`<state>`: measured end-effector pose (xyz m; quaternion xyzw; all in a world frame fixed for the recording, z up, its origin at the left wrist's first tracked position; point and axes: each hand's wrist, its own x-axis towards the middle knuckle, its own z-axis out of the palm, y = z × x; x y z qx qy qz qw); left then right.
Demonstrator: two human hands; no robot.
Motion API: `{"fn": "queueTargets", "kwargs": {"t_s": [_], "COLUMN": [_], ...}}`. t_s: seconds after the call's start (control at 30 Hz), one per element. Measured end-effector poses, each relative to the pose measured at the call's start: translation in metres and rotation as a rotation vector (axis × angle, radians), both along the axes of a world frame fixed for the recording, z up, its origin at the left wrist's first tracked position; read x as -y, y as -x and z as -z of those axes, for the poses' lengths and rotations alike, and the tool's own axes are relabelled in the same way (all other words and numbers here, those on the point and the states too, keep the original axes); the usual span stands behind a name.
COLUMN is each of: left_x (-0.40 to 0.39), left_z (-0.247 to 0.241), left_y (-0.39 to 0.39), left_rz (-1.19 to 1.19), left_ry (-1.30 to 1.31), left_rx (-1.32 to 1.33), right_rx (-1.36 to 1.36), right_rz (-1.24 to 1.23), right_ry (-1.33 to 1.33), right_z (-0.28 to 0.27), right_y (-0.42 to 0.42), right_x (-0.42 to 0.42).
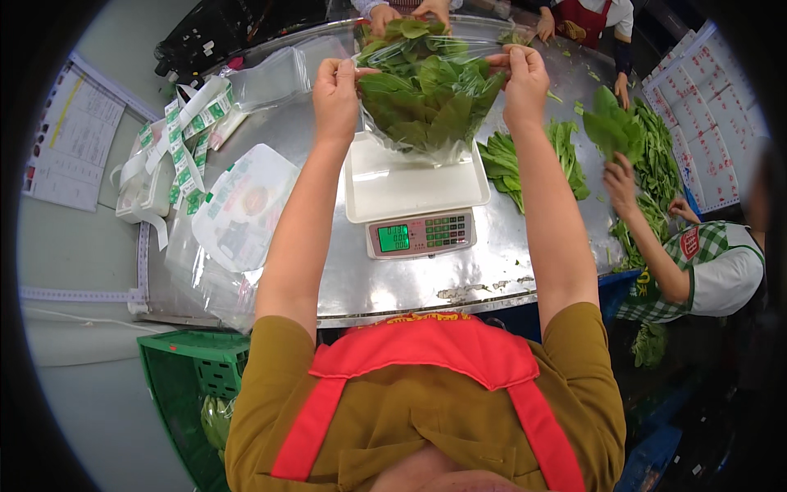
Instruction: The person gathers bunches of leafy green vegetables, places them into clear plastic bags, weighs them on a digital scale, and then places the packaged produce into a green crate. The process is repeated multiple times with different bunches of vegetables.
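Note:
Between my hands is a clear plastic bag of leafy greens (424, 104), its leaves pointing up. My left hand (336, 95) pinches the bag's upper left edge, and my right hand (524, 83) grips the upper right edge. Beneath the bag lies the white tray of a digital scale (418, 190); whether the bag's bottom touches it I cannot tell. The scale's lit green display and keypad face me. Loose leafy greens (507, 163) lie right of the scale, partly behind my right forearm.
Left on the metal table (344, 283) are a stack of printed plastic bags (246, 206), clear bags (270, 77) and label strips (181, 147). A green crate (184, 369) stands below. Co-workers' hands are at the far edge and at right, beside piled greens (658, 154).

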<state>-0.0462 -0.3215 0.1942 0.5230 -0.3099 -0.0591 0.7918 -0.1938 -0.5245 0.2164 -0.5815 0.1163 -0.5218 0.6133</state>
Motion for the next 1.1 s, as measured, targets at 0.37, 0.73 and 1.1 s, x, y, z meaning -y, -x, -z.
{"fn": "queueTargets", "kwargs": {"t_s": [0.37, 0.73, 1.1], "left_x": [0.002, -0.142, -0.145], "left_z": [-0.023, 0.095, 0.09], "left_y": [0.001, 0.166, 0.159], "left_rz": [-0.297, -0.058, 0.07], "left_ry": [-0.101, -0.203, -0.442], "left_rx": [0.212, -0.802, -0.736], "right_rx": [-0.157, -0.439, -0.638], "right_rz": [0.144, -0.089, -0.095], "right_ry": [-0.075, -0.543, -0.502], "right_z": [0.004, 0.127, 0.145], "right_y": [-0.018, 0.13, 0.132], "right_x": [-0.001, -0.12, -0.12]}}
